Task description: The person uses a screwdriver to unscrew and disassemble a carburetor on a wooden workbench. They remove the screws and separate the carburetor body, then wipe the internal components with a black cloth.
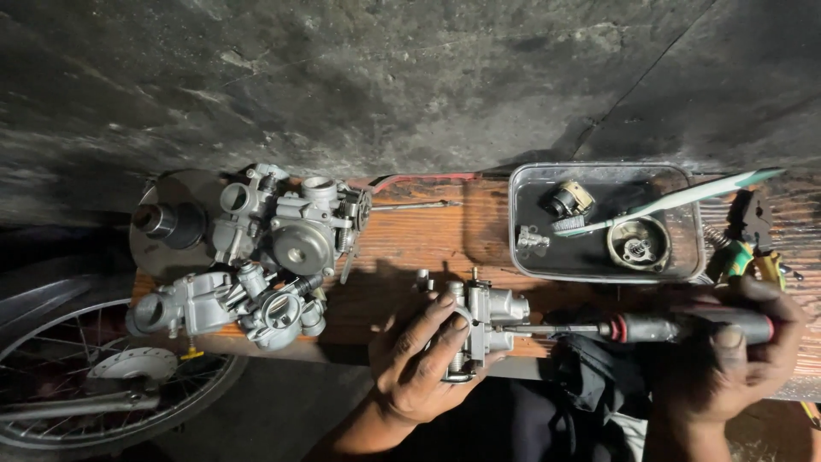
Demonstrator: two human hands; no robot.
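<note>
A carburetor body (483,321) is gripped by the left hand (419,359), fingers clamped around it, at the wooden bench's (410,244) front edge. A screwdriver (650,327) is held by the right hand (744,351) (fist closed on its handle), tip against the carburetor at three o'clock. Two carburetors (265,257) lie at ten o'clock, a metal tray (603,222) at one.

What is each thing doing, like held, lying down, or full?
Left hand: gripping the small carburetor.
Small carburetor: held, screwdriver tip against it.
Right hand: closed around the screwdriver handle.
Two carburetors: lying untouched on the wooden board.
Metal tray: holds small parts and a toothbrush.
</note>
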